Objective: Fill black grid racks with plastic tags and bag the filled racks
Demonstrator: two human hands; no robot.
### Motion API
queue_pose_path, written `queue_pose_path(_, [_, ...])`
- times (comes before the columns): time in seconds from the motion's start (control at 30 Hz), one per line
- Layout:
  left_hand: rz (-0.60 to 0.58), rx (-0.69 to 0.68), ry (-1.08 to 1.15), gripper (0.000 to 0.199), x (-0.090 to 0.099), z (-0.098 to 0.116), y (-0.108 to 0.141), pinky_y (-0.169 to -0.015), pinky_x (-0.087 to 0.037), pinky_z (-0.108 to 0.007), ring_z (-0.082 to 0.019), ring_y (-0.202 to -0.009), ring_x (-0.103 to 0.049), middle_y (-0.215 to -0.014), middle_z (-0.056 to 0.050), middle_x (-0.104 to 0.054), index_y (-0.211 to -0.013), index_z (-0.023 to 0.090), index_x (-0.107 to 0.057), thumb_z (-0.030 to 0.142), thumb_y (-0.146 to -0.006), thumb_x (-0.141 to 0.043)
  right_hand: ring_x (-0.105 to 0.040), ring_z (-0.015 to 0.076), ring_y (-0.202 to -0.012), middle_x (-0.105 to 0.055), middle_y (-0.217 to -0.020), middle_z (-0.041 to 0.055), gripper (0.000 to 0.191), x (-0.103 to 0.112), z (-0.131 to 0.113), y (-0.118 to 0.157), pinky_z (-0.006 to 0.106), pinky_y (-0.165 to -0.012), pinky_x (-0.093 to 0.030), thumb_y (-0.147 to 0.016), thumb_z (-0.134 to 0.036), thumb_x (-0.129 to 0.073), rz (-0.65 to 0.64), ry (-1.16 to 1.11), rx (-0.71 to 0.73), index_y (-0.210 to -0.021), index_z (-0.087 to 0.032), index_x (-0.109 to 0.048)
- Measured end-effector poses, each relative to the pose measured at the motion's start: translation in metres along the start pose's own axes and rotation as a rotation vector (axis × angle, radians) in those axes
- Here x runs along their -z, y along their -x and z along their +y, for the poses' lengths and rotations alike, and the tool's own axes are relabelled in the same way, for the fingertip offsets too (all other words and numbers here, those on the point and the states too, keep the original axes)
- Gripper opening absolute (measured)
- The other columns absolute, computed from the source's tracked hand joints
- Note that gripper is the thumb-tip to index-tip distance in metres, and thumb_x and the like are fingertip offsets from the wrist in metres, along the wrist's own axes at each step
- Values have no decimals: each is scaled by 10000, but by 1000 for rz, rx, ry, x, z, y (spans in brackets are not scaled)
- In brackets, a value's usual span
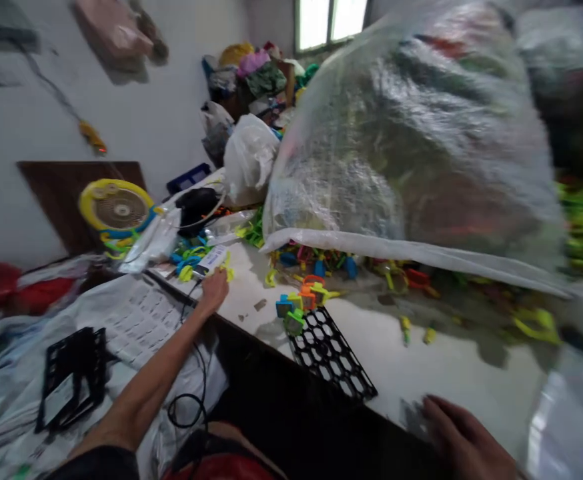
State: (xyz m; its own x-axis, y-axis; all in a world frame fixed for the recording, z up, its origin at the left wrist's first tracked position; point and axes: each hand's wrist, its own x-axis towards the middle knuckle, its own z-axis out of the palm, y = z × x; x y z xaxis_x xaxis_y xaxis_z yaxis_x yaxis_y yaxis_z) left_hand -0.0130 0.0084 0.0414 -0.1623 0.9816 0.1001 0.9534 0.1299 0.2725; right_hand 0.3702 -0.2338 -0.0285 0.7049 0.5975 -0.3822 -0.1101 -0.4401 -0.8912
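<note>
My left hand (215, 291) reaches to the far left part of the white table (244, 283), its fingers closed at a white label or packet (212, 259) beside yellow-green pieces; what it grips is too small to tell. My right hand (464, 437) is low at the right by the table's front edge, blurred, beside a small clear shiny item (414, 419); whether it holds that cannot be made out. Between my hands a black grid tray (329, 353) lies over the table edge, with several coloured toy watches (296, 303) at its far end.
A large clear plastic bag (401, 153) bulges over a pile of small coloured toys. Two yellow pieces (405, 329) lie on the table. A yellow and blue fan (119, 208) stands at the left. Black frames (74, 373) and a cable (186, 397) lie nearer, at the lower left.
</note>
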Motion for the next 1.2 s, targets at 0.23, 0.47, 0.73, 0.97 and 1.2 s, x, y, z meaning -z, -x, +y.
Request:
queue_pose_path(0.23, [-8,70,371,100,5,10,11,-624,-450,-303,-224,-677,-594,-609,-23,-575,-668,161,-533,233,-710,-588,-576,127,-498,-644,-650,-5,483,-12,-53,41,279,-521,-463,-404,-340,-855,-58,-485,26,-824,-165,-692])
queue_pose_path(0.47, [-27,0,1476,227,58,96,113,-473,-388,-210,-90,-463,-495,-561,34,-604,-699,148,-623,254,-541,-746,-576,115,-499,-642,-683,-13,403,-18,-71,70,282,-530,-463,-509,-301,-841,-126,-518,154,-870,-181,-711])
queue_pose_path(0.73, [-871,-34,1506,249,17,189,180,-454,-399,-206,-104,-498,-531,-623,-14,-638,-722,120,-681,274,-529,-713,-627,141,-549,-645,-733,-8,418,-2,-80,86,298,-562,-506,-538,-294,-825,-16,-530,230,-923,-188,-703])
queue_pose_path(0.97, [-1112,35,1549,298,-4,215,192,-520,-450,-213,-119,-573,-580,-695,-42,-658,-738,108,-704,265,-494,-770,-632,142,-559,-638,-721,-16,439,27,-93,86,310,-589,-526,-551,-290,-815,59,-486,303,-961,-183,-702])
queue_pose_path(1.2, [-1115,-58,1555,348,0,223,196,-542,-459,-224,-126,-597,-590,-784,-76,-693,-788,111,-734,291,-499,-808,-642,144,-565,-650,-708,-13,434,26,-99,85,313,-618,-531,-591,-309,-796,69,-433,349,-992,-175,-702])
